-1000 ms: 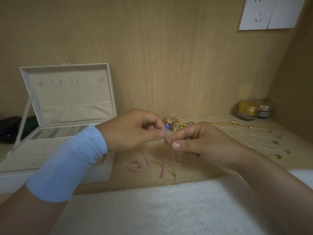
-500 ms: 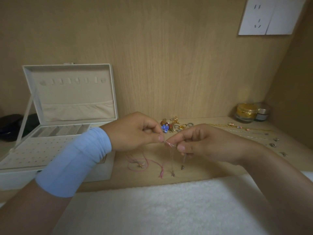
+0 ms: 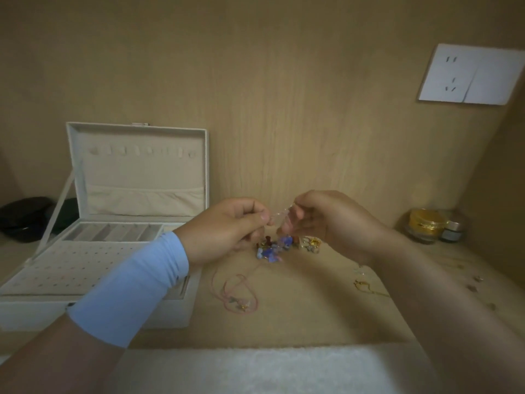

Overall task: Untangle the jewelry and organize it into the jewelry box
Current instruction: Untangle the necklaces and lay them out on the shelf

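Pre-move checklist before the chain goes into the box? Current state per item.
1. Both hands on the chain: left hand and right hand pinch a thin chain between them. Ok.
2. Chain free of knots: too fine and blurred to judge. Cannot tell.
3. Jewelry box open: lid upright, tray exposed. Ok.
4. Slot free: the compartments at the tray's back look empty. Ok.
5. Path to the box: the left forearm in its blue sleeve crosses over the box's front. Not ok.
6. Other pieces sorted: the bead pile and pink cord lie loose on the desk. Not ok.
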Motion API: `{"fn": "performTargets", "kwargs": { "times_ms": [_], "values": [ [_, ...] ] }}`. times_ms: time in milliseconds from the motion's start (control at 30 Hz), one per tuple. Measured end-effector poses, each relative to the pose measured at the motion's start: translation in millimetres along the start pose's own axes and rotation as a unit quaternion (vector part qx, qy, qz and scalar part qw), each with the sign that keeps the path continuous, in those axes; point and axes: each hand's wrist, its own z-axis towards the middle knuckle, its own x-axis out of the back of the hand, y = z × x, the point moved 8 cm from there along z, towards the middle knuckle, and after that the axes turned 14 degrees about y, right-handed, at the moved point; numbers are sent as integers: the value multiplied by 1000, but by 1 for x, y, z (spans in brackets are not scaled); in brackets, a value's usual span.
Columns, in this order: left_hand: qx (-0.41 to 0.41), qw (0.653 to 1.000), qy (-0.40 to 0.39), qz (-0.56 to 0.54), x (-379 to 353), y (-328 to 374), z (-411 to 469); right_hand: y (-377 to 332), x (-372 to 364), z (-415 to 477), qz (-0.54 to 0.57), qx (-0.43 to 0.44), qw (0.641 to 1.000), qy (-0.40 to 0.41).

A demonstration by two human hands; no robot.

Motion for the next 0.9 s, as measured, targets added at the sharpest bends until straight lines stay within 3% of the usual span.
{"fn": "performTargets", "kwargs": {
  "times_ms": [100, 233, 300, 400, 567, 767, 900],
  "values": [
    [-29, 995, 27, 88, 13, 4, 4, 4, -3, 8, 14, 17, 999, 38],
    [-86, 985, 57, 136, 25, 9, 7, 7, 9, 17, -135, 75, 981, 115],
    [-94, 982, 69, 150, 30, 6, 10, 4, 13, 17, -137, 95, 978, 128],
    [-119, 975, 99, 159, 35, 9, 12, -3, 8, 13, -41, 95, 989, 104],
    [-152, 965, 143, 160, 41, 18, 11, 7, 2, 18, 166, 11, 982, 93],
    [-100, 978, 137, 125, 43, 12, 13, 13, 13, 19, 233, -23, 962, 140],
    [-101, 980, 94, 142, 33, 11, 10, 10, 7, 18, 235, -13, 964, 126]
  ]
}}
